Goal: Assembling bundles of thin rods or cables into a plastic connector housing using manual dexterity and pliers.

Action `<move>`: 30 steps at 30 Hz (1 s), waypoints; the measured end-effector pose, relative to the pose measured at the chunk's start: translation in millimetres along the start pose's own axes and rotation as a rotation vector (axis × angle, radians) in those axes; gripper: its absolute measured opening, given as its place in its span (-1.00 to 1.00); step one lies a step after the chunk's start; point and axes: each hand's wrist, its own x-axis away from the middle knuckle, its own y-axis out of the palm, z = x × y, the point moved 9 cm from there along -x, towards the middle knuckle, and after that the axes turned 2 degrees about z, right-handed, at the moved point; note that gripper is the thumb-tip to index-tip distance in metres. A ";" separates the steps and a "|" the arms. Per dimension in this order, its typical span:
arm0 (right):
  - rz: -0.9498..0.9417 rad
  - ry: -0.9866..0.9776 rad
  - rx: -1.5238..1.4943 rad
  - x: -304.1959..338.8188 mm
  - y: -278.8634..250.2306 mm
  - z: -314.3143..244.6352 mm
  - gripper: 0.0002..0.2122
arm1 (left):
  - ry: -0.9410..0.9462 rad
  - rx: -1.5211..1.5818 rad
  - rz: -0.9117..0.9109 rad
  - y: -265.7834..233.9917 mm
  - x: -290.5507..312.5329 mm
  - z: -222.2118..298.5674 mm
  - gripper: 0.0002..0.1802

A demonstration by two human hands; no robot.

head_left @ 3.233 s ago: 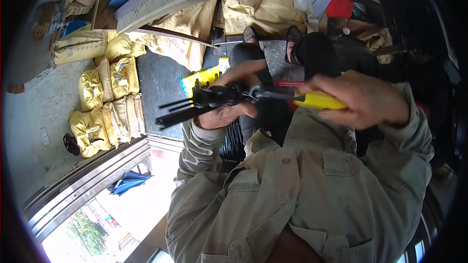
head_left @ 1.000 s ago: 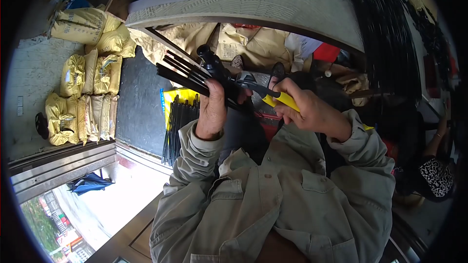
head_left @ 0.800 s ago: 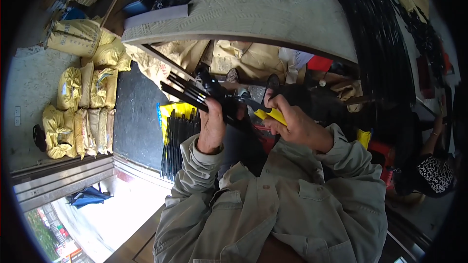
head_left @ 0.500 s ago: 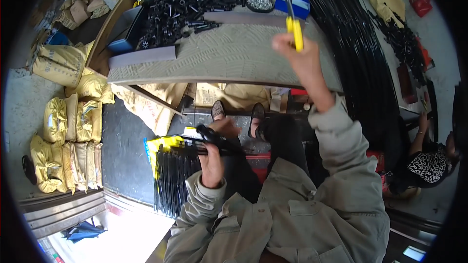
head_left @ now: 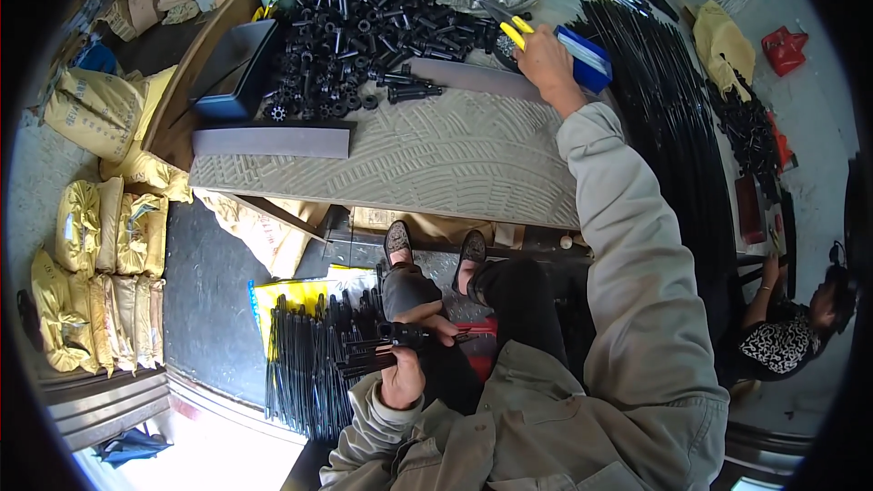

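Note:
In my right hand (head_left: 548, 62) is a pair of yellow-handled pliers (head_left: 512, 29), with my arm stretched over the table. The jaws point away and to the left, over the small dish of shiny metal bits (head_left: 506, 53), which is mostly hidden. Just right of that hand stands a blue box (head_left: 584, 58). Near my lap, my left hand (head_left: 406, 364) is closed round a black plastic part (head_left: 400, 335) with several thin black rods sticking out to the left. How the part and rods join is too small to tell.
A heap of black plastic parts (head_left: 355, 27) covers the table's (head_left: 436, 155) far left, beside a blue bin (head_left: 235, 68). Long black rods (head_left: 659, 118) lie along the right side. More rods (head_left: 305, 364) stand in a bundle left of my legs. Another person (head_left: 787, 336) sits at far right.
My right hand has reached farther over the table with the pliers, which now tilt leftward over the dish. My left hand still holds the black part near my lap. The view has shifted.

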 end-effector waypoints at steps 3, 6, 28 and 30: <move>0.006 -0.004 0.003 0.3 -1.9 -4.9 -0.80 | 0.018 -0.004 0.003 -3.2 -1.3 0.9 -0.15; 0.130 -0.021 -0.079 8.4 -19.4 -3.2 -0.83 | 0.073 -0.134 0.092 -7.8 0.3 12.0 -0.16; -0.048 -0.458 -1.563 318.4 -195.8 -107.1 -0.84 | 0.033 0.028 -0.178 79.4 58.5 57.8 -0.35; -0.041 -0.465 -1.554 323.7 -202.2 -104.1 -0.83 | 0.033 -0.022 -0.171 83.1 64.5 57.8 -0.37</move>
